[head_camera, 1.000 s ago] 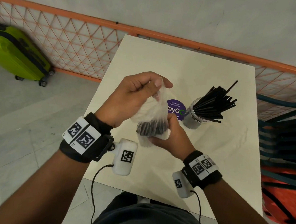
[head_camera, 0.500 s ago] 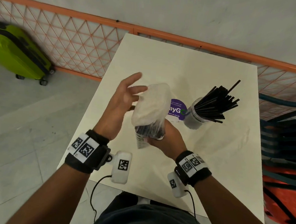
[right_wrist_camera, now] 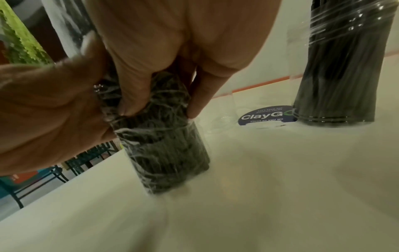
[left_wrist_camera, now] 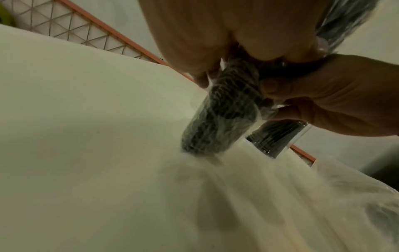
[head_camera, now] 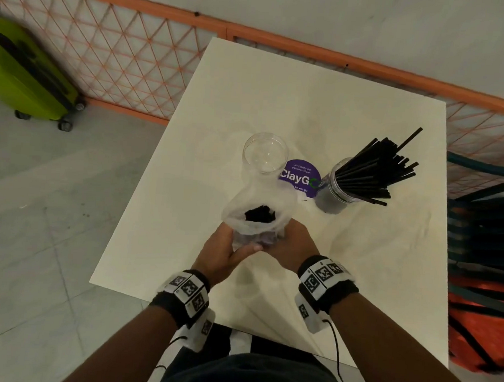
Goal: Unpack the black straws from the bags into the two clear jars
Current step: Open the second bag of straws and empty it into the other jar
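Both hands are clasping the bag (head_camera: 256,218) low down: the left hand (head_camera: 221,250) and right hand (head_camera: 293,250) each have their grip curled round its lower part, fingers pressing the plastic against the straws (head_camera: 259,214) inside. It is standing upright, its base touching the surface (head_camera: 359,258), mouth gaping open with straw ends showing. At about 12 o'clock of the bag, just beyond it, the empty jar (head_camera: 265,153) is waiting. At about 2 o'clock the full jar (head_camera: 338,191) is already bristling with straws. By my reckoning the task is roughly half done: this bundle is not yet out of its bag. A purple sticker (head_camera: 298,177) is lying between the jars.
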